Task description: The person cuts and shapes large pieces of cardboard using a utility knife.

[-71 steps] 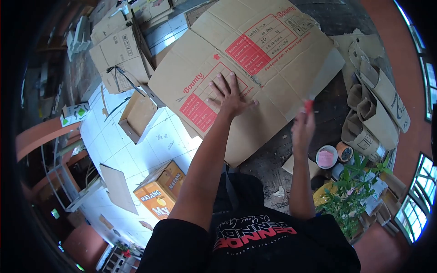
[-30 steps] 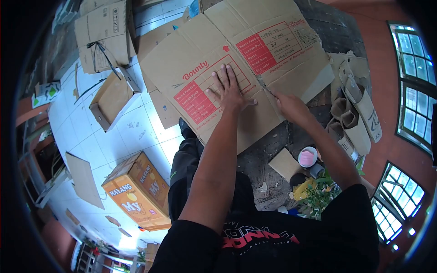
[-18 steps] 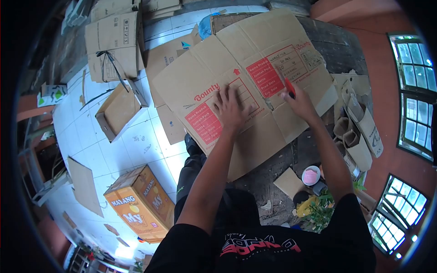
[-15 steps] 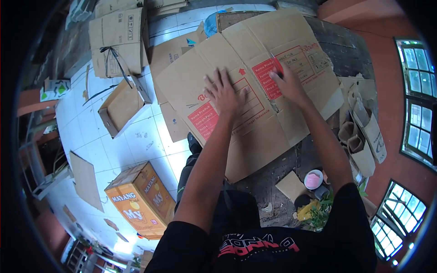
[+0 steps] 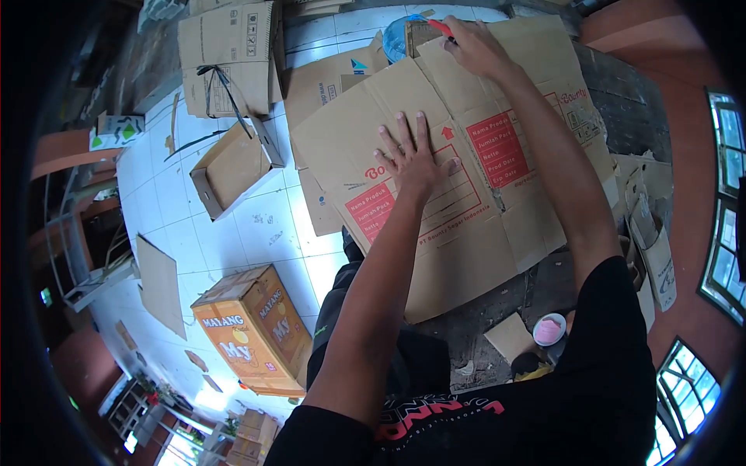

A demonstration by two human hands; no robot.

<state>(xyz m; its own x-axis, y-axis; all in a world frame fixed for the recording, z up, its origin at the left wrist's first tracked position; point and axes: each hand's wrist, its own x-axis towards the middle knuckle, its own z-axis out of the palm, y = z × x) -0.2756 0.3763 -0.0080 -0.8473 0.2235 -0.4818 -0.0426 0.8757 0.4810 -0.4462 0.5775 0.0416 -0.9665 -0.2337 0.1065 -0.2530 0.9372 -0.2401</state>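
A large flattened brown cardboard box with red "Bounty" print lies on a dark worktable. My left hand presses flat on it, fingers spread, beside the red label panel. My right hand reaches to the sheet's far edge and grips a red-handled cutter, whose tip sits at the fold line there.
On the white tiled floor to the left lie an orange "Malang" box, an open brown box, a tied bundle of flat cardboard and loose scraps. A pink-lidded tub and rolled cardboard pieces sit at the table's right side.
My right hand has run the cutter along the fold from the near middle of the sheet up to its far edge. My left hand stays pressed on the cardboard.
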